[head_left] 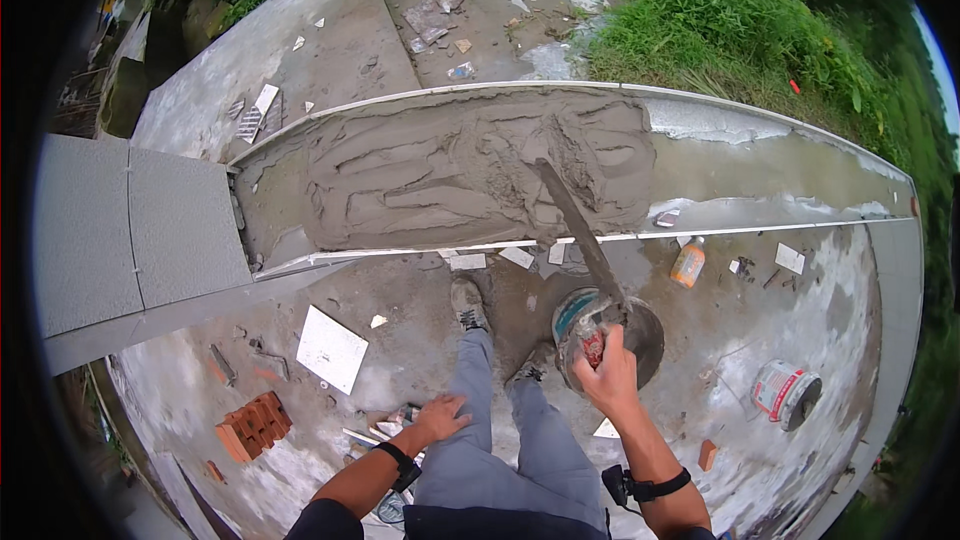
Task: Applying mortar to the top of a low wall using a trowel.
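My right hand point(606, 370) is closed round the red handle of a long, narrow trowel point(580, 225), its blade coated in grey mortar. The blade slants up and left from the hand, its far end over a wide bed of wet mortar point(400, 175) on top of a low wall. Below this hand stands a bucket point(650, 345) with grey mortar on its inside; the hand and tool hide part of it. My left hand point(440, 420) rests on my left leg near the knee, fingers stretched out, holding nothing.
Grey slabs point(180, 225) cover the wall's left end. An orange bottle point(688, 262) and a white-and-red bucket point(787, 395) lie to the right. Left are a white tile point(332, 350) and bricks point(254, 427). Tile scraps point(467, 262) lie along the wall's foot. Steps point(450, 10) and grass lie beyond.
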### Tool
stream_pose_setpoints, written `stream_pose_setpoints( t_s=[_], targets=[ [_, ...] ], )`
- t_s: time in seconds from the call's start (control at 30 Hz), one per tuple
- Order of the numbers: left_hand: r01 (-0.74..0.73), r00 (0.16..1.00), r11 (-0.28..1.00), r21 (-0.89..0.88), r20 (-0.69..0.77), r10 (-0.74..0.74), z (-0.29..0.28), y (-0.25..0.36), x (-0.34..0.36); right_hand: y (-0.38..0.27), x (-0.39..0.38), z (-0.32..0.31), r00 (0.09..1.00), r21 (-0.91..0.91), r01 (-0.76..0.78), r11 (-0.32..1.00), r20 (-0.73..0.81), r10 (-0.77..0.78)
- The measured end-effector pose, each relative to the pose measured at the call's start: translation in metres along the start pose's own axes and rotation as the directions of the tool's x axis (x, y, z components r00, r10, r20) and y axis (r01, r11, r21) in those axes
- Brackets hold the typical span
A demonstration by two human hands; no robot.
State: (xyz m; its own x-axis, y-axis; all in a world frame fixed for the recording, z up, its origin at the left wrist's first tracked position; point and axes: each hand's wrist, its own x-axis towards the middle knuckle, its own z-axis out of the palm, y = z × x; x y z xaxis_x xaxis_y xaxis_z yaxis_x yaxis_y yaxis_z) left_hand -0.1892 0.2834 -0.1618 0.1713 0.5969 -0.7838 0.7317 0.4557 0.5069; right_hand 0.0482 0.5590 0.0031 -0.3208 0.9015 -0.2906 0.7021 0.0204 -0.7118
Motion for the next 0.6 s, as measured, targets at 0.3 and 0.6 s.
stream_pose_setpoints(
  t_s=[0.3, 0.6],
  targets=[
    [-0.139, 0.99, 0.971, 0.193, 0.016, 0.138, -0.019, 0.031, 0.03, 0.208, -0.117, -0.094, 0.898, -0.543, -0.298, 0.785, 0.12, 0.424],
    [-0.081, 0.996, 0.995, 0.064, -0.022, 0.083, -0.021, 0.012, 0.047, 0.406, -0.029, 0.079, 0.692, -0.819, 0.008, 0.574, 0.419, 0.588]
  ],
)
